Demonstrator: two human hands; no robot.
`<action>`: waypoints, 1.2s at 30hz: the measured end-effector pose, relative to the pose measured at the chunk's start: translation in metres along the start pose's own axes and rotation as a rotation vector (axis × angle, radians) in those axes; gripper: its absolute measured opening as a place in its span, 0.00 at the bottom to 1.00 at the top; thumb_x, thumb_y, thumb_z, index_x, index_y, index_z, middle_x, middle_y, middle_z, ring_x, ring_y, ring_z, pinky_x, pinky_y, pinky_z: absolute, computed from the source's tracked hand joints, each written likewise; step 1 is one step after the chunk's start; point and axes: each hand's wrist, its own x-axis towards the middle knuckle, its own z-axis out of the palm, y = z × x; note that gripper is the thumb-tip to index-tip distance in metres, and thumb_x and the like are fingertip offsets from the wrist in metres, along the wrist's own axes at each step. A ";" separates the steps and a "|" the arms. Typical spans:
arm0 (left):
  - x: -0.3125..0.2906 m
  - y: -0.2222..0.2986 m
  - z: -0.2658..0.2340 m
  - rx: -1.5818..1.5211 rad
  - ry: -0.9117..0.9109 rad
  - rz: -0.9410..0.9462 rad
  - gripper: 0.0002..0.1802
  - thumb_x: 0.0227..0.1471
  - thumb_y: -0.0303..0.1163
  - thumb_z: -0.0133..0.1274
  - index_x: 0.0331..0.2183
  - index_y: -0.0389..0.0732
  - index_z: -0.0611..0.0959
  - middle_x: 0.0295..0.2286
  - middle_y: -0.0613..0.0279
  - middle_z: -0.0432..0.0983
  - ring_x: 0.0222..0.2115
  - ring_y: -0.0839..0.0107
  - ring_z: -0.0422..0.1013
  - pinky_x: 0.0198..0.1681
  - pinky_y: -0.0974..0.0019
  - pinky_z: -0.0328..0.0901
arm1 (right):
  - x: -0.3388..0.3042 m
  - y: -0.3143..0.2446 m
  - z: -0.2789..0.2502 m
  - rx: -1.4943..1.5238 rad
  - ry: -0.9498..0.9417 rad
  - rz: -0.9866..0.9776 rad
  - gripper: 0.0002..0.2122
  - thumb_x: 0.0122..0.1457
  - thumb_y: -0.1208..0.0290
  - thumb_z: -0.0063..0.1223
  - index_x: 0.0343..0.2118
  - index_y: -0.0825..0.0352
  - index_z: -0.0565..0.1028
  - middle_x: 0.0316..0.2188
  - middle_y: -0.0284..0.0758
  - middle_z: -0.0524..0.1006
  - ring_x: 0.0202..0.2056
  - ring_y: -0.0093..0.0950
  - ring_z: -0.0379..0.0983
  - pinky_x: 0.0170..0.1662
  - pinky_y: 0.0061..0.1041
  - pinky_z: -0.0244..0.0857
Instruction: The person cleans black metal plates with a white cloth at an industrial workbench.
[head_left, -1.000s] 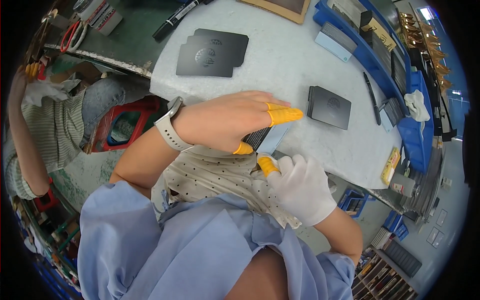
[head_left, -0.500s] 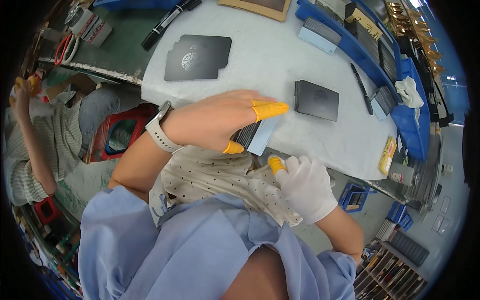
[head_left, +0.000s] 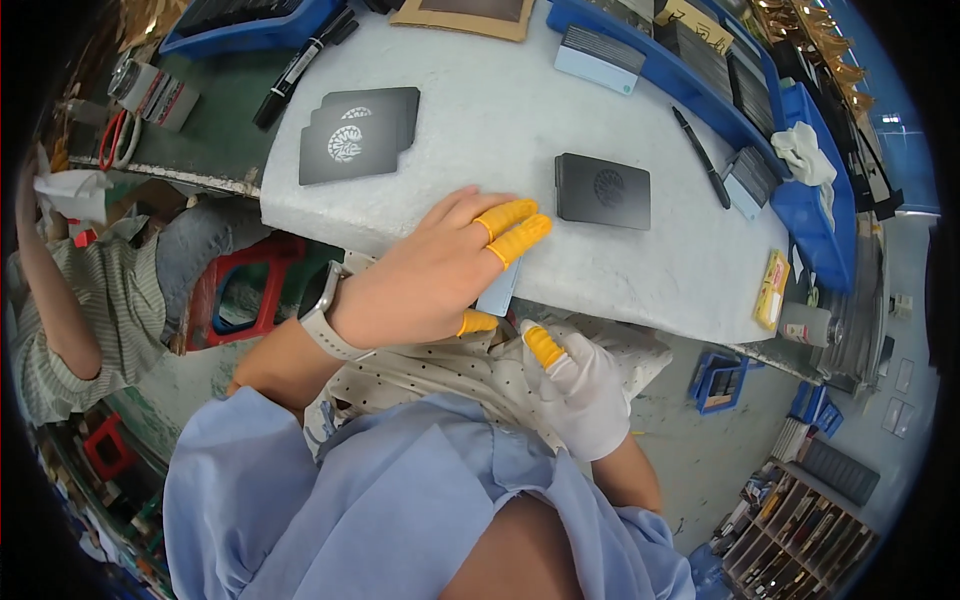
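- Head view, read as a clock face: the left grip [head_left: 440, 275], a bare hand, lies just off the centre toward 10 o'clock, with its fingers reaching toward 2 o'clock.
- Yellow rubber-like covers [head_left: 520, 242] sheathe two of its fingertips and the thumb; thumb and fingers stand apart, but whether they pinch anything is hidden.
- At the centre, a light-blue flat-faced piece [head_left: 499, 292] shows partly beneath this hand, by the near edge of the white-topped counter [head_left: 480, 120].
- Toward 4 o'clock, the right grip [head_left: 580, 390], gloved in white cloth with one yellow-capped digit, is curled; I cannot tell whether it pinches anything.
- Overlapping matt-black cards with silvery round emblems [head_left: 350, 145] lie at 11 o'clock on the counter.
- Between 1 and 2 o'clock rests a matt-black rectangular stack with a dark round emblem [head_left: 605, 192].
- Farther out at 2 o'clock lies a slim black pen [head_left: 703, 157].
- At 9 o'clock, a person in a striped top [head_left: 105, 300] sits near a red plastic stool [head_left: 272, 308].
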 end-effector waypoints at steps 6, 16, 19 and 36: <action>0.003 0.004 0.012 0.056 0.092 -0.079 0.50 0.32 0.34 0.74 0.60 0.37 0.73 0.58 0.49 0.66 0.60 0.45 0.60 0.66 0.48 0.52 | 0.001 0.001 0.007 -0.057 -0.009 -0.007 0.11 0.53 0.75 0.58 0.41 0.65 0.78 0.31 0.39 0.74 0.29 0.43 0.74 0.30 0.43 0.67; -0.002 -0.006 0.028 0.002 0.312 -0.058 0.50 0.30 0.39 0.74 0.57 0.38 0.74 0.55 0.50 0.69 0.52 0.46 0.64 0.59 0.50 0.60 | 0.007 -0.007 0.001 -0.227 0.046 -0.064 0.08 0.51 0.73 0.61 0.34 0.67 0.76 0.29 0.38 0.73 0.29 0.41 0.73 0.30 0.43 0.66; -0.003 -0.009 0.032 -0.002 0.375 -0.041 0.48 0.30 0.40 0.73 0.56 0.37 0.75 0.53 0.50 0.70 0.49 0.47 0.65 0.57 0.50 0.62 | 0.007 -0.008 0.003 -0.250 0.027 0.000 0.08 0.51 0.72 0.61 0.33 0.67 0.77 0.29 0.37 0.73 0.29 0.40 0.73 0.29 0.43 0.66; -0.008 -0.016 0.045 -0.033 0.528 0.019 0.43 0.28 0.36 0.72 0.50 0.41 0.76 0.53 0.52 0.72 0.46 0.49 0.68 0.51 0.50 0.66 | 0.061 -0.017 -0.010 -0.500 -0.024 -0.011 0.24 0.51 0.73 0.58 0.55 0.63 0.78 0.30 0.37 0.72 0.28 0.37 0.74 0.28 0.39 0.69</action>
